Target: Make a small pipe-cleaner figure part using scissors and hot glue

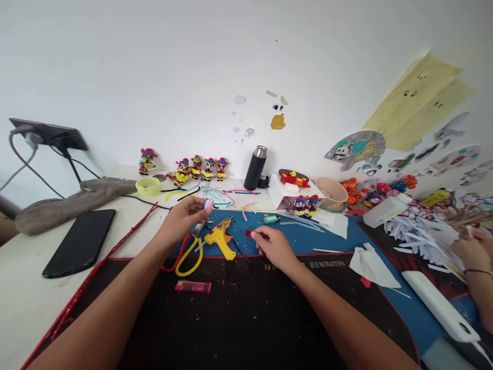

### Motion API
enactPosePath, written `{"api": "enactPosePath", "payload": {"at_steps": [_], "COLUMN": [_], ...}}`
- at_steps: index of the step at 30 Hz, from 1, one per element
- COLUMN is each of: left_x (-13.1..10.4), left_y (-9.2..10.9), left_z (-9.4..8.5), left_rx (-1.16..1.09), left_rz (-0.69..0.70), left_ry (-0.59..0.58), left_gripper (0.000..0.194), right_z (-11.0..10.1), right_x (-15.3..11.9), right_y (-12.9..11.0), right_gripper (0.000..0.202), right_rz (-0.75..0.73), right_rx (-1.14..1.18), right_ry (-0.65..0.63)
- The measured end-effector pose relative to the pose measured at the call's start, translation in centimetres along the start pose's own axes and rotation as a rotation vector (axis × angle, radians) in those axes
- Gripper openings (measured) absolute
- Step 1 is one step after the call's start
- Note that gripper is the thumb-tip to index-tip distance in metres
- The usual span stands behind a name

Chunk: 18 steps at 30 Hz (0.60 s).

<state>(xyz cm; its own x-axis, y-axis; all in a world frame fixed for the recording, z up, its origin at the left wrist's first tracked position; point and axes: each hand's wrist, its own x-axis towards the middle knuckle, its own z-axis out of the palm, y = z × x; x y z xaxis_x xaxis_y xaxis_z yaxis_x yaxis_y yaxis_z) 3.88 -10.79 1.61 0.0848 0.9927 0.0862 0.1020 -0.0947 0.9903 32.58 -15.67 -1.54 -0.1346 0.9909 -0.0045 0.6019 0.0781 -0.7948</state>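
Observation:
My left hand [188,215] pinches a small pale pink and bluish piece [208,203], too small to name, above the scissors. In the fingertips of my right hand [272,245] is a small red glittery piece [248,233], over the blue mat. Between the hands lies a yellow glue gun [220,239], its nozzle pointing away from me. Scissors [188,257] with red and yellow handles rest under my left hand, partly hidden by it. Nearer to me, a pink lighter [193,287] lies on the black mat [215,329].
Small colourful figurines [196,167] stand along the wall near a black thermos [256,168] and a yellow tape roll [148,186]. A phone [79,242] and red tinsel stems [96,264] lie left. At right are a white device [439,306] and another person's hands [472,249].

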Motion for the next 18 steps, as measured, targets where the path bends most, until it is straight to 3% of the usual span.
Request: {"api": "enactPosePath", "payload": {"at_steps": [6,13,18], "left_x": [0.1,0.1,0.1], "left_y": [-0.1,0.0,0.0], "left_z": [-0.2,-0.3,-0.3], "left_rx": [-0.002,0.012,-0.028], "left_rz": [-0.025,-0.016,-0.01], "left_ry": [-0.006,-0.015,-0.018], "left_gripper": [0.056,0.057,0.056], "right_z": [-0.9,-1.0,-2.0], "right_x": [-0.6,0.2,0.4], "right_y": [-0.6,-2.3,-2.4], "right_gripper": [0.031,0.025,0.024], "right_rz": [-0.038,-0.091,-0.082], "right_rx": [-0.417,-0.608,-0.645], "right_ry": [-0.073,-0.095,-0.039]}}
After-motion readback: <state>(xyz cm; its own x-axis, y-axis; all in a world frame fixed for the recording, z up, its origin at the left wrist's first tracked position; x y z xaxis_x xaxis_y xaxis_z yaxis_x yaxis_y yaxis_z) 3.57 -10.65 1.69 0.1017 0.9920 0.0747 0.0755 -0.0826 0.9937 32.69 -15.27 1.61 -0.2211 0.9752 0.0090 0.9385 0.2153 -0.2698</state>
